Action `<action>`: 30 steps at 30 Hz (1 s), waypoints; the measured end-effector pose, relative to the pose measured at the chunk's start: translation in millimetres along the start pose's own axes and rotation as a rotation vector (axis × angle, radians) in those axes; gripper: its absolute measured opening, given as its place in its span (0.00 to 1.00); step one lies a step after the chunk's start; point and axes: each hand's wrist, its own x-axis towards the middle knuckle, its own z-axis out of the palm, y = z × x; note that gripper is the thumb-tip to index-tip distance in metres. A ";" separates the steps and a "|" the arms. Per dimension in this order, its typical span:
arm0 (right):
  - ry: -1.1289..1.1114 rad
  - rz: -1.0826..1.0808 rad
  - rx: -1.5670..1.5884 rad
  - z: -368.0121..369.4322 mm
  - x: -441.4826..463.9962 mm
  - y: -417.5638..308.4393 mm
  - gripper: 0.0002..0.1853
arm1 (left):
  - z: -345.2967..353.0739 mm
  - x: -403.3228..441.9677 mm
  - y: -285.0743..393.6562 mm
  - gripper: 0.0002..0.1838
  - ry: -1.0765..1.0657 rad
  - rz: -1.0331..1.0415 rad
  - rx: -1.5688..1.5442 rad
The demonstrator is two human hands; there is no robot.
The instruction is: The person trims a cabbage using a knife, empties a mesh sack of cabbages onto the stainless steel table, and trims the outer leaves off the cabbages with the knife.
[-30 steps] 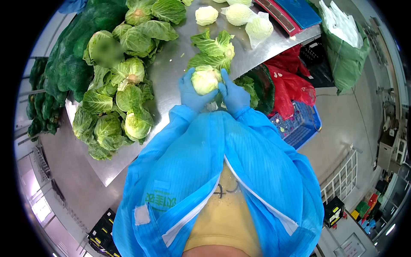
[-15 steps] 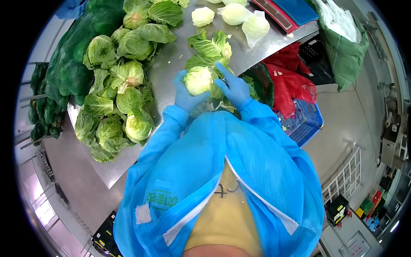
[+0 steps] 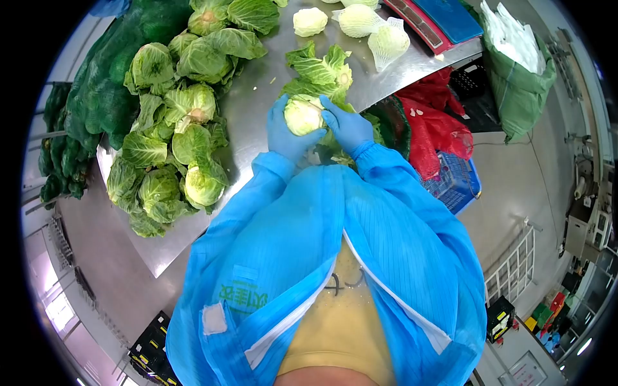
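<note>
A trimmed pale cabbage (image 3: 303, 115) is held in front of my body at the table edge. My gloved left hand (image 3: 285, 133) cups it from the left and below, thumb along its near side. On its right side, the fingers of my gloved right hand (image 3: 349, 127) press against the cabbage. Just beyond lie loose green outer leaves (image 3: 315, 71) with a pale cut stem end. Part of the cabbage is hidden behind my fingers.
Untrimmed cabbages (image 3: 161, 186) are piled on the metal table (image 3: 257, 96) at left, near green net sacks (image 3: 103, 83). Pale cabbages in white netting (image 3: 389, 42) lie farther back, near a blue-topped red scale (image 3: 444, 19). Red net bags (image 3: 425, 128) and a blue crate (image 3: 458, 183) stand right.
My right hand's fingers, raised and spread beside the cabbage before, have closed in against it. My left hand still cups it. The whole view has shifted slightly.
</note>
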 end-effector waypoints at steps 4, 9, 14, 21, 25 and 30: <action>0.087 0.017 0.004 5.1 12.7 -2.1 0.26 | 3.6 13.8 -3.2 0.56 -0.022 -0.073 -0.013; 0.063 0.092 0.002 -1.8 48.7 23.0 0.26 | -0.9 20.5 2.7 0.53 -0.092 0.082 0.123; 0.002 0.186 0.107 10.0 56.0 40.7 0.27 | -10.7 2.3 -11.8 0.52 -0.046 0.158 -0.002; 0.348 0.221 0.299 43.3 51.6 48.7 0.25 | -28.7 -25.2 -41.8 0.55 -0.057 0.199 -0.095; 0.330 0.358 0.208 25.2 31.4 100.4 0.23 | -35.8 -32.3 -62.5 0.57 -0.090 0.107 -0.420; 0.423 0.390 0.361 10.3 0.0 49.1 0.39 | -36.3 -37.9 -68.5 0.58 -0.093 -0.007 -0.575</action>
